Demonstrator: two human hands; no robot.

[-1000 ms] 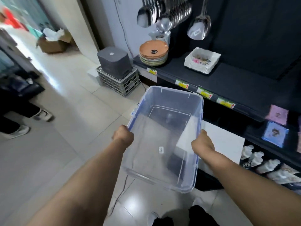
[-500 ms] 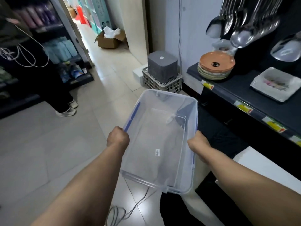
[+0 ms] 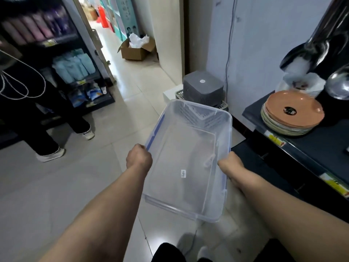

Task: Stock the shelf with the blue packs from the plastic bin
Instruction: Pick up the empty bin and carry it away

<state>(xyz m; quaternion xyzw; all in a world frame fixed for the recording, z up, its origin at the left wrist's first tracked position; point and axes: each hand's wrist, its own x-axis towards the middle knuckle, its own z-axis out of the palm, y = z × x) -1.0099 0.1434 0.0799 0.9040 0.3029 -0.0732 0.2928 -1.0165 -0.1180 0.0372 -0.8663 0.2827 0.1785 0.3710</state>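
Both hands carry the plastic bin [image 3: 229, 129] out in front of the body, above the tiled floor [image 3: 56, 186]. My left hand [image 3: 139, 156] is curled in a fist over the left rim, right at the blue strip, and my right hand [image 3: 229, 164] clamps the right rim opposite; its fingers are mostly hidden behind the wrist.

No blue packs show inside the bin, only a small label on its bottom, so by my judgement the stocking is finished or the bin is on its way to be refilled. Pale blue packs [image 3: 75, 67] stand on a dark shelf [image 3: 90, 76] well away on the left, but I cannot tell whether they are the task's own.

Several things could go wrong from here. Both grips sit on the near half of the long sides, so the far end could dip and the smooth rim slip out if either hand loosens. On the right, a second shelf [image 3: 311, 148] holds a stack of plates [image 3: 292, 114] close to its edge, and a swing of the bin that way could knock them. Straight ahead a grey box [image 3: 203, 90] sits low beyond the bin's far end, easy to bump with bin or foot. Another person's legs [image 3: 49, 129] stand on the left, narrowing the way through.
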